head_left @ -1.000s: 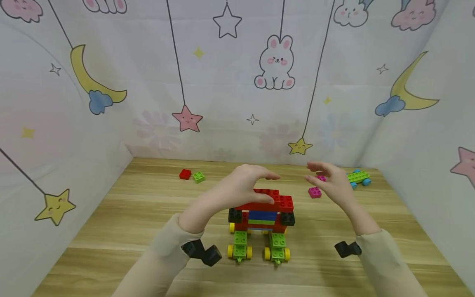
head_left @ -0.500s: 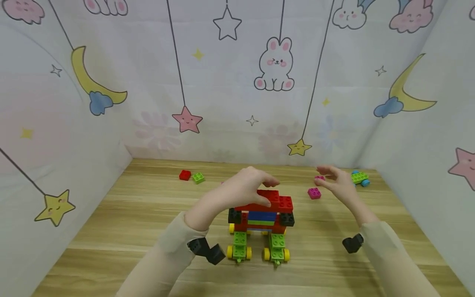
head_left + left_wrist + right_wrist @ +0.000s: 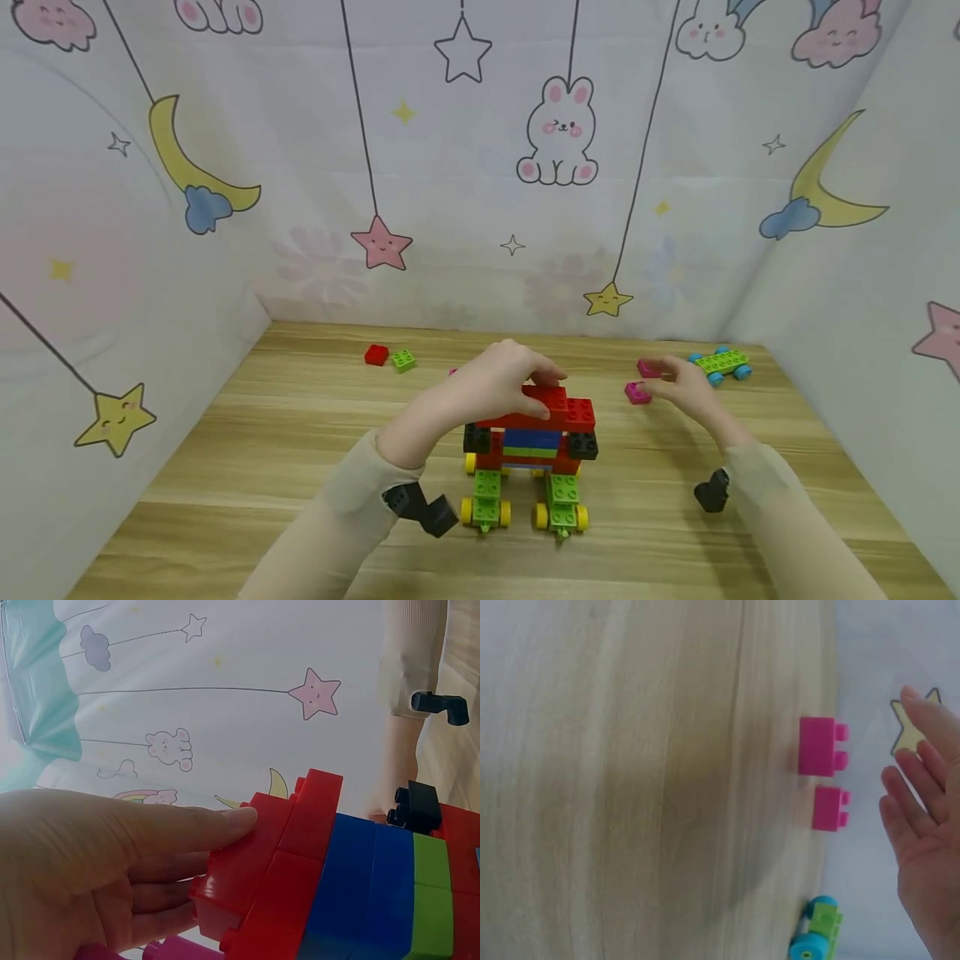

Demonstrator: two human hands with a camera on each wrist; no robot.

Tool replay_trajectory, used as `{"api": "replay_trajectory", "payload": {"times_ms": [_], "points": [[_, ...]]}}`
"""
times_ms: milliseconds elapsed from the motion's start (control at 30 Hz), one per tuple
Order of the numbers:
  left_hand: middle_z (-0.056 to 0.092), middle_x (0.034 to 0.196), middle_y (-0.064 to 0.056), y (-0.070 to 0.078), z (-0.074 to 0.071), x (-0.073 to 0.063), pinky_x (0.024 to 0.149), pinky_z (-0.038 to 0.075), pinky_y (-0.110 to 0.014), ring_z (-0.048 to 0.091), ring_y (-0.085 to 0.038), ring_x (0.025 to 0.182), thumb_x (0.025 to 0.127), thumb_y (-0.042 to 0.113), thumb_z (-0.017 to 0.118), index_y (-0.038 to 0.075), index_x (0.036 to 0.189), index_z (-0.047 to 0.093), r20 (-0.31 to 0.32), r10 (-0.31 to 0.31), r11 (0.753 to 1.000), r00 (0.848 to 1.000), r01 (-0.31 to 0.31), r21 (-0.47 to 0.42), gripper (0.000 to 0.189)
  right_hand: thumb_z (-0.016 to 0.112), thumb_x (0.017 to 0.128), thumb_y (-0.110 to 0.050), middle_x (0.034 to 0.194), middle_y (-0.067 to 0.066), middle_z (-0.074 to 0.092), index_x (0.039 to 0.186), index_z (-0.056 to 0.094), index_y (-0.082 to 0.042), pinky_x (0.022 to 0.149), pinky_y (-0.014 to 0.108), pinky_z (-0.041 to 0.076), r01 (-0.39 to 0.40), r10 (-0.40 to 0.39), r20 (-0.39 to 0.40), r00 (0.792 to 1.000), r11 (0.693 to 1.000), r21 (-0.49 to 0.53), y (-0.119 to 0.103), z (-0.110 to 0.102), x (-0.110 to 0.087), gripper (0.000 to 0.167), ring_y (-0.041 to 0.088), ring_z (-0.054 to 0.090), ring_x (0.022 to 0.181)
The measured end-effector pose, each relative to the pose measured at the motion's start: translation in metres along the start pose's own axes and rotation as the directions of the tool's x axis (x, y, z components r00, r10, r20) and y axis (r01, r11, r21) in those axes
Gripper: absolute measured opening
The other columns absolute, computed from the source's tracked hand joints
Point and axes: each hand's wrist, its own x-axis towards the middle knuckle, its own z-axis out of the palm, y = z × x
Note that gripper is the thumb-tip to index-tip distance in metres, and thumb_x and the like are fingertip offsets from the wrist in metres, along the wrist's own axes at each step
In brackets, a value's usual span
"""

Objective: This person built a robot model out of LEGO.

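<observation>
A toy vehicle of stacked building bricks stands mid-table, with a red top [image 3: 555,402], black side bricks [image 3: 582,444], a blue layer [image 3: 531,439] and green wheeled bases [image 3: 562,500]. My left hand [image 3: 498,386] holds its uppermost red brick [image 3: 247,862], thumb on the near side and fingers on the far side. At the right, my right hand [image 3: 688,390] reaches over two loose pink bricks [image 3: 637,393], fingers slightly bent and spread. In the right wrist view, a gap separates the right hand [image 3: 934,825] from both pink bricks [image 3: 817,746].
A green wheeled base with blue wheels [image 3: 722,362] stands beyond the right hand. At the back left lie a red brick [image 3: 377,355] and a green brick [image 3: 403,360]. Another pink piece [image 3: 176,949] shows behind the vehicle. Printed curtains [image 3: 450,167] border the table [image 3: 300,467].
My right hand has moved right and then lowered toward the pink bricks. My left hand has stayed at the top of the vehicle, shifting only slightly.
</observation>
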Motion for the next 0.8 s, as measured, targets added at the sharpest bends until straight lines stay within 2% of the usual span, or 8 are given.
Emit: {"api": "replay_trajectory", "payload": {"times_ms": [167, 333, 667, 800], "points": [[0.070, 0.121, -0.006, 0.000, -0.001, 0.001, 0.094, 0.053, -0.029, 0.067, -0.017, 0.110, 0.084, 0.014, 0.077, 0.007, 0.127, 0.065, 0.000, -0.005, 1.000, 1.000, 0.005, -0.011, 0.045, 0.072, 0.089, -0.019, 0.130, 0.031, 0.057, 0.132, 0.052, 0.010, 0.105, 0.057, 0.040, 0.033, -0.033, 0.043, 0.999, 0.999, 0.001, 0.008, 0.004, 0.005, 0.056, 0.046, 0.052, 0.122], [0.070, 0.121, -0.006, 0.000, -0.001, 0.001, 0.095, 0.053, -0.028, 0.067, -0.017, 0.110, 0.084, 0.014, 0.077, 0.007, 0.127, 0.065, 0.005, -0.016, 1.000, 1.000, 0.016, -0.015, 0.045, 0.074, 0.087, -0.020, 0.132, 0.032, 0.054, 0.134, 0.050, 0.011, 0.106, 0.058, 0.039, 0.031, -0.029, 0.102, 0.994, 0.999, -0.013, 0.015, 0.008, 0.008, 0.061, 0.047, 0.050, 0.124], [0.071, 0.120, -0.005, -0.002, 0.001, 0.003, 0.095, 0.053, -0.027, 0.067, -0.016, 0.109, 0.084, 0.014, 0.077, 0.008, 0.127, 0.066, 0.006, -0.028, 0.999, 1.000, 0.028, -0.023, 0.045, 0.079, 0.083, -0.019, 0.133, 0.037, 0.051, 0.134, 0.051, 0.010, 0.098, 0.058, 0.046, -0.005, 0.016, 0.159, 0.987, 0.998, -0.064, 0.022, 0.013, 0.012, 0.065, 0.052, 0.053, 0.119], [0.071, 0.120, -0.005, -0.002, 0.001, 0.003, 0.094, 0.053, -0.027, 0.067, -0.016, 0.109, 0.084, 0.014, 0.077, 0.008, 0.126, 0.066, 0.005, -0.029, 0.999, 1.000, 0.030, -0.026, 0.044, 0.080, 0.081, -0.022, 0.129, 0.037, 0.054, 0.132, 0.053, 0.010, 0.096, 0.056, 0.048, 0.025, -0.020, 0.172, 0.985, 0.999, -0.027, 0.028, 0.013, 0.013, 0.066, 0.051, 0.056, 0.115]]}}
